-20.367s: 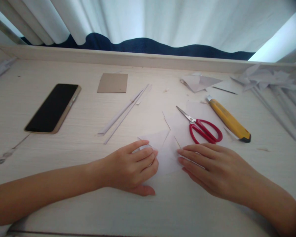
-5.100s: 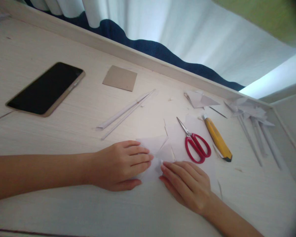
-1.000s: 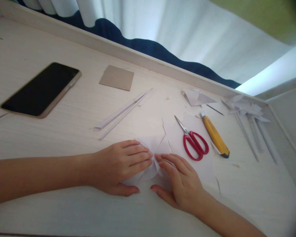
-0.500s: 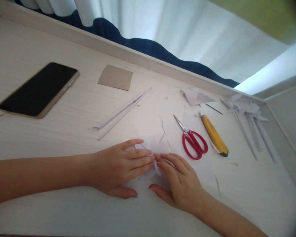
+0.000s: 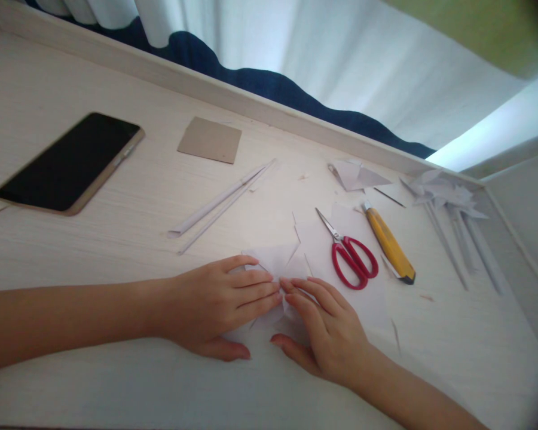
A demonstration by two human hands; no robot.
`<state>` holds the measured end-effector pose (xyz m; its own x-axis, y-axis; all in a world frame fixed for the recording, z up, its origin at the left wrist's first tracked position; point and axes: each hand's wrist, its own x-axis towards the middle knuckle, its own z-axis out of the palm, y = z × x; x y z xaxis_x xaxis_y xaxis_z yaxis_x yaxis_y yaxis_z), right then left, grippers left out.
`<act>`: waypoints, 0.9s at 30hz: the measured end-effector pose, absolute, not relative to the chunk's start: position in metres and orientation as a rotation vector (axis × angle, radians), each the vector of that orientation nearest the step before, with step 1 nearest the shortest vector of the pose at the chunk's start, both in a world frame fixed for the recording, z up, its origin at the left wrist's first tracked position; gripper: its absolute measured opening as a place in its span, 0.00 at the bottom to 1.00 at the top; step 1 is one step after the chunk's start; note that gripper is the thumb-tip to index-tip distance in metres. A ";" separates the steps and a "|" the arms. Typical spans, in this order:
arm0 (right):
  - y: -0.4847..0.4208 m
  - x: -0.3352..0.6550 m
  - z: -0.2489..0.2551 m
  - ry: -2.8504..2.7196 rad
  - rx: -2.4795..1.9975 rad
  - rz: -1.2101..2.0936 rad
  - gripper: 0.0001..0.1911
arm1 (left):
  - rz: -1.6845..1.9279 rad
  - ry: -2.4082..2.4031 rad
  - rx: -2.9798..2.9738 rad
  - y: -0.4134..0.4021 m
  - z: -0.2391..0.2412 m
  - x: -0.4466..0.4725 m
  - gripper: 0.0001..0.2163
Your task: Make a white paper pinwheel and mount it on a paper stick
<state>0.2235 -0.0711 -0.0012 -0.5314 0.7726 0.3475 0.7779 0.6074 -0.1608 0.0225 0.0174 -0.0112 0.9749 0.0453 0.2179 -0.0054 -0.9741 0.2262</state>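
Now drawn together on white paper [image 5: 275,257], with left hand [image 5: 219,301] flat, ungripping, right hand [image 5: 329,328] half-curled, of undeterminable hold; apparently steadying centre.

1. Lettering, brands, numbers, signs: we are reading none anywhere.
2. Red-handled scissors [image 5: 354,258]: we are finding the pivot too small for reading any marking.
3. Yellow cutter [image 5: 388,242]: we are making out no legible characters along the handle.
4. Phone [image 5: 69,164]: we are viewing a dark screen, nothing readable.
5. Cardboard square [image 5: 210,140]: we are reading nothing.
6. Folded white paper [image 5: 273,257]: we are discerning no print.
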 end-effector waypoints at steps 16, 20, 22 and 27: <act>-0.072 0.224 -0.001 -2.442 -1.260 -0.014 0.23 | 0.306 0.044 2.830 0.019 -0.010 0.022 0.27; -0.072 0.224 0.000 -2.434 -1.270 0.014 0.24 | 0.270 0.047 2.804 0.020 -0.009 0.023 0.27; -0.071 0.224 0.000 -2.430 -1.261 0.014 0.24 | 0.265 0.065 2.803 0.020 -0.009 0.023 0.27; -0.071 0.224 0.001 -2.437 -1.248 -0.021 0.24 | 0.270 0.064 2.798 0.019 -0.011 0.024 0.26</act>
<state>0.2235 -0.0708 0.0006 -0.5209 0.7759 0.3558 0.7819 0.6010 -0.1658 0.0239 0.0194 -0.0108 0.9810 0.0755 0.1786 0.0132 -0.9450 0.3269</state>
